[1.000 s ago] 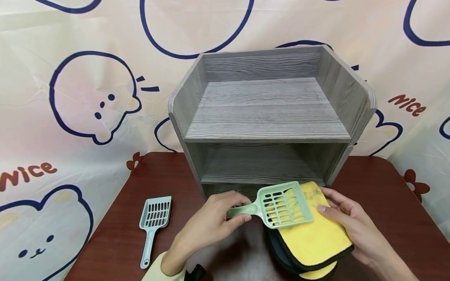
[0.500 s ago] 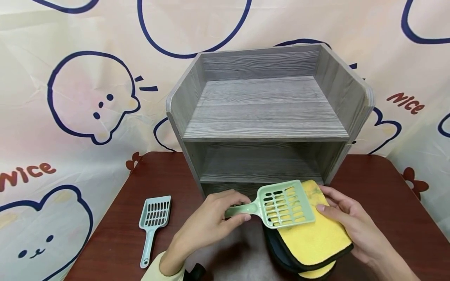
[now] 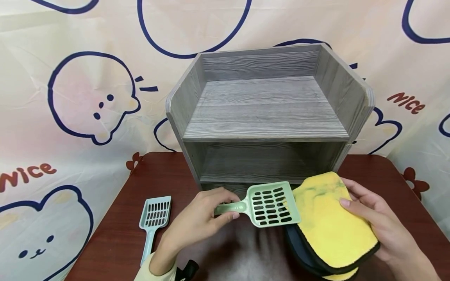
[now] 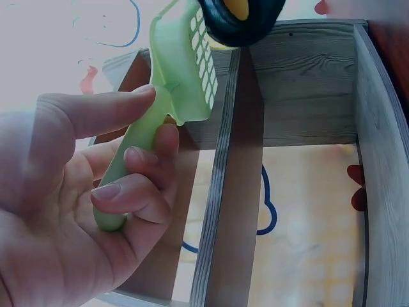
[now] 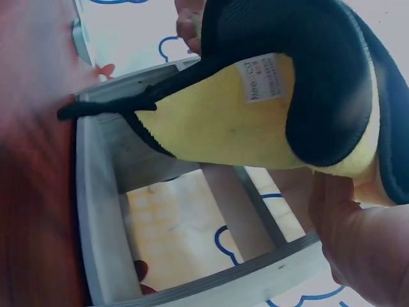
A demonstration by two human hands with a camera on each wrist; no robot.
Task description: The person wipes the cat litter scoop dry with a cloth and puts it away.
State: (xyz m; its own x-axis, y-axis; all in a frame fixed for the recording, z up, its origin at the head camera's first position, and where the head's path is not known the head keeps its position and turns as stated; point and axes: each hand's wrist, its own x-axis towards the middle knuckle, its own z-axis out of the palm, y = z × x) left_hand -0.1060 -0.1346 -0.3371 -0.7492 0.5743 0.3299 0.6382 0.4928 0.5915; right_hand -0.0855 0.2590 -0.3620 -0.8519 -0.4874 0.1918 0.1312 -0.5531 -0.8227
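Note:
A light green litter scoop (image 3: 248, 205) with a slotted head lies across the fingers of my left hand (image 3: 200, 216), which grips its handle. In the left wrist view, thumb and curled fingers wrap the scoop's handle (image 4: 131, 153). My right hand (image 3: 384, 224) holds a folded yellow cloth (image 3: 332, 222) by its right side, thumb on top. The cloth has black edging, a dark back and greenish smudges near its top. The right wrist view shows a white label (image 5: 261, 78) on its yellow side. The scoop's far edge overlaps the cloth's left edge in the head view.
A grey wood-grain shelf unit (image 3: 267, 109) stands at the back of the dark red table (image 3: 105, 249), just behind both hands. A pale blue slotted scoop (image 3: 149, 234) lies on the table at the left. Behind hangs a cartoon-printed backdrop (image 3: 105, 168).
My right hand has moved the cloth to the right and slightly up, baring more of it. My left hand has shifted the green scoop a little left, so they overlap less.

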